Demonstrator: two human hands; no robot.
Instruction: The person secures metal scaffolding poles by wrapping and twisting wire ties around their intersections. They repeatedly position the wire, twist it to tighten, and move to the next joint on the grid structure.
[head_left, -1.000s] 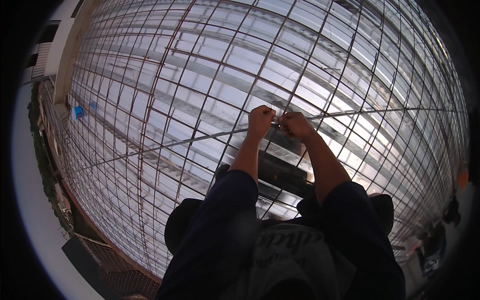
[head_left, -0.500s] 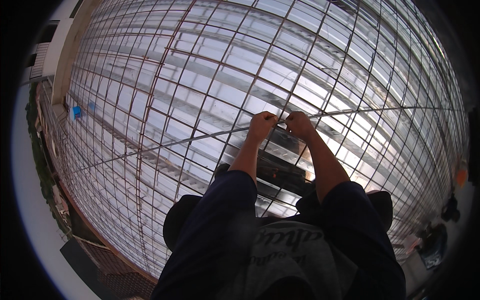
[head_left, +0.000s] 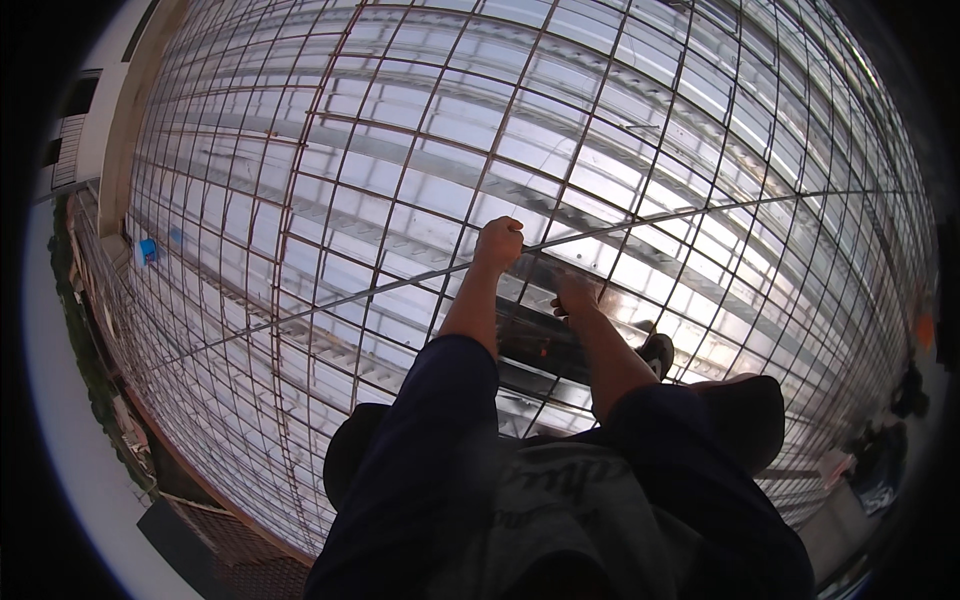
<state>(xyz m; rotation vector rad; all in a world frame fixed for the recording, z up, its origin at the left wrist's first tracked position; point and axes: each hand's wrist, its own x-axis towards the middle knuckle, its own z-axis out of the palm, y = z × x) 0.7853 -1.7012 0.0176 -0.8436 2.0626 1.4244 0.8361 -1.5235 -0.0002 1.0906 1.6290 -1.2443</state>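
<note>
My left hand (head_left: 499, 243) is closed beside a crossing of the steel bar mesh (head_left: 400, 187), right at a long grey rod or tube (head_left: 370, 291) that runs diagonally over the mesh. Its fingers are curled in, and whatever they hold is too small to make out. Nearer my body, my right hand (head_left: 577, 298) is above the mesh, apart from the rod. Its fingers are curled together and a little blurred; anything between them cannot be made out.
Ribbed, shiny metal sheeting (head_left: 350, 210) lies beneath the mesh. A dark shoe (head_left: 656, 354) shows past my right forearm. Far left are a small blue object (head_left: 148, 251) and a pale wall edge (head_left: 125, 150). Dark items (head_left: 880, 470) and an orange object (head_left: 925, 331) sit far right.
My right hand has drawn away from the crossing, back toward my body. My left hand stays closed near the rod, its fist turned. The view has shifted slightly, and a shoe now shows at right.
</note>
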